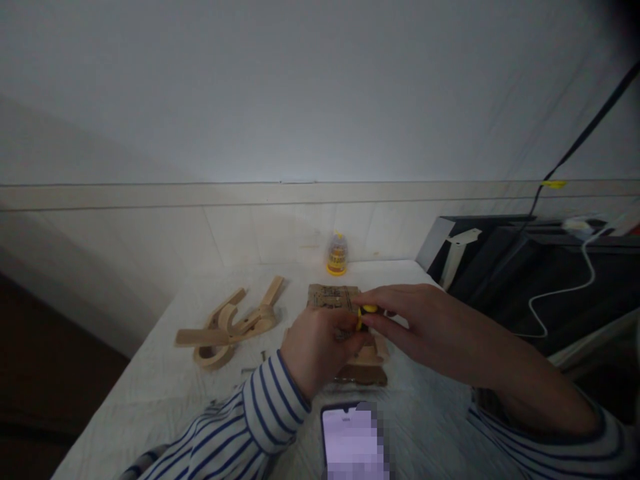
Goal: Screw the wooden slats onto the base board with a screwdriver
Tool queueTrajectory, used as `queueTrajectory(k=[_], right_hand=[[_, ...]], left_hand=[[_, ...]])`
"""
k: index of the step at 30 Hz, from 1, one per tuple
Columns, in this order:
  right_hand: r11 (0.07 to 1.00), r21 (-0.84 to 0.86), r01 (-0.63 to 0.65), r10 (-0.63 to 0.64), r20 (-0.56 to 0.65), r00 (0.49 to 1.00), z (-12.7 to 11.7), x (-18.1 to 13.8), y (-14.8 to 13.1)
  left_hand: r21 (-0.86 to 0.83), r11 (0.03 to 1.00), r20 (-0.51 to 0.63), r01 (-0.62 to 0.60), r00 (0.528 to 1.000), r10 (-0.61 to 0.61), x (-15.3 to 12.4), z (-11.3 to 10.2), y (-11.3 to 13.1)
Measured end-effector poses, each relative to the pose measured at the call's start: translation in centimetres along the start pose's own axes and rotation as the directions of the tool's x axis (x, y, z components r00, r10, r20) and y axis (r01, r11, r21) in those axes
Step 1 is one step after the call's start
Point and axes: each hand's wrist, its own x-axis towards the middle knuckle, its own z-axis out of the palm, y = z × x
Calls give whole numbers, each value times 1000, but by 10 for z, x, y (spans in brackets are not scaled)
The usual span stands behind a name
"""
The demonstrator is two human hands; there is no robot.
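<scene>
Both hands meet over a brown wooden board piece (334, 297) on the white table (165, 393). My right hand (405, 320) pinches the yellow top of a small tool (369, 309), likely a screwdriver, pointing down at the wood. My left hand (315, 347) is closed around the lower part of the tool and the wooden parts beneath it (367, 370). Both sleeves are white with blue stripes.
A cluster of curved wooden parts (227, 327) lies to the left, small screws (253, 365) near it. A small yellow-based container (337, 255) stands at the back by the wall. A phone (350, 440) lies at the near edge. Dark furniture with a white cable (565, 290) is right.
</scene>
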Motion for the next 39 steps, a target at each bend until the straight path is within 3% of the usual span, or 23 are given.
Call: queueTrajectory(k=[12,24,39], right_hand=[[1000,10,24,-24,14,1000,2,1,1],[990,-130,-47,52,30,998,2,-2,-3],[945,-325,-33,25,-29,999,9,-4,-4]], left_hand=[[-7,1000,-5,9,1000,-10,-1,2,-1],[-67,998,65,15,998,-11,0,-2,1],[-229,968,107,-101,986,128,2,-4,-1]])
